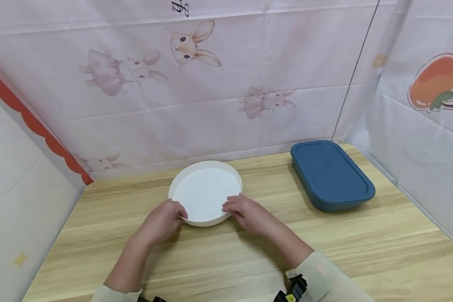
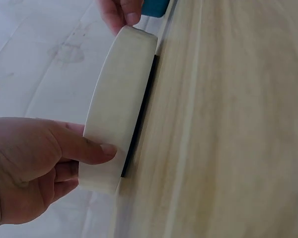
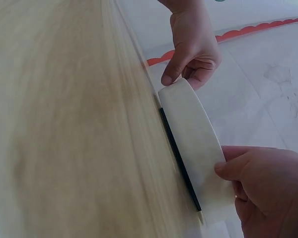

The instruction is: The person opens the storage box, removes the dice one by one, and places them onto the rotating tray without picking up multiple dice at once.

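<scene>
A round white shallow dish [image 1: 206, 193] sits near the back of the table, its inside plain and bare. My left hand [image 1: 162, 221] grips its near-left rim, the thumb lying on the outer wall in the left wrist view. On the near-right rim, my right hand [image 1: 251, 214] holds on with fingers over the edge and thumb [image 3: 228, 170] against the outside. Both wrist views show the dish's pale side wall [image 2: 116, 94] and a dark strip [image 3: 180, 161] along its underside. What this strip is I cannot tell.
To the right of the dish stands a blue rectangular container [image 1: 330, 172] with its lid on. The wood-grain table [image 1: 211, 260] meets a rabbit-printed cloth [image 1: 196, 105] at the back. More cloth hangs along the left and right sides.
</scene>
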`<state>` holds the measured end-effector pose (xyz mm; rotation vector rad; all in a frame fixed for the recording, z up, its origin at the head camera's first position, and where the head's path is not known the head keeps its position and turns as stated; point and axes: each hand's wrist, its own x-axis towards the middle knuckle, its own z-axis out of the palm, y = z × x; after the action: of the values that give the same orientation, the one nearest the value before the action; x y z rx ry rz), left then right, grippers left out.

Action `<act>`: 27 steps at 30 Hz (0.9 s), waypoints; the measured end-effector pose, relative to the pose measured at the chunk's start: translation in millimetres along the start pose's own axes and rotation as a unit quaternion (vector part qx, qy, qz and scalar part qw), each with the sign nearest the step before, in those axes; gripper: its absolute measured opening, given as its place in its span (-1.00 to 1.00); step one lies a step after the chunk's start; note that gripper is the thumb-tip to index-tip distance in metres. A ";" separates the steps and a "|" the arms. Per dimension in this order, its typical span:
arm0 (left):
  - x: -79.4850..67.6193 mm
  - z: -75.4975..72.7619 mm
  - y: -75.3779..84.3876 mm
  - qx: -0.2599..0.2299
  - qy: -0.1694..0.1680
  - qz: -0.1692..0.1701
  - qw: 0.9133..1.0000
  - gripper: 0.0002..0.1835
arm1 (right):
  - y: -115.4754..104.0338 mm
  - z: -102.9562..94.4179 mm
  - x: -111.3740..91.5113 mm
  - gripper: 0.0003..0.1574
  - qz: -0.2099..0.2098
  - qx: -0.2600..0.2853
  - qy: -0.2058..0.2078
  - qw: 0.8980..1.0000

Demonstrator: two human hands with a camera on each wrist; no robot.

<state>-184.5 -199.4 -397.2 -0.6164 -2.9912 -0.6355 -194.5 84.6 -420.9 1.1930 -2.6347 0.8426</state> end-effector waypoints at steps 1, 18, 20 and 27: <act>0.0 -0.4 -0.4 0.001 0.003 0.000 1.000 -0.76 | 0.0 -0.1 0.2 -0.73 0.001 -0.002 -0.001 1.000; 0.9 -7.1 -0.3 -0.007 0.011 -0.010 1.000 -0.85 | -9.1 -30.4 -0.3 -0.63 0.083 0.012 0.010 0.996; 0.3 -9.8 4.0 -0.014 0.004 -0.007 1.000 -0.85 | -4.0 -46.6 -10.1 -0.58 0.107 0.010 0.029 0.994; -4.8 -25.9 34.6 -0.043 0.041 0.074 0.996 -0.83 | 34.9 -116.2 -76.3 -0.50 0.196 -0.030 0.078 0.977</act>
<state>-168.3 -182.4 -360.6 -0.7871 -2.8235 -0.7624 -180.5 215.5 -364.5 0.5692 -2.7792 0.8638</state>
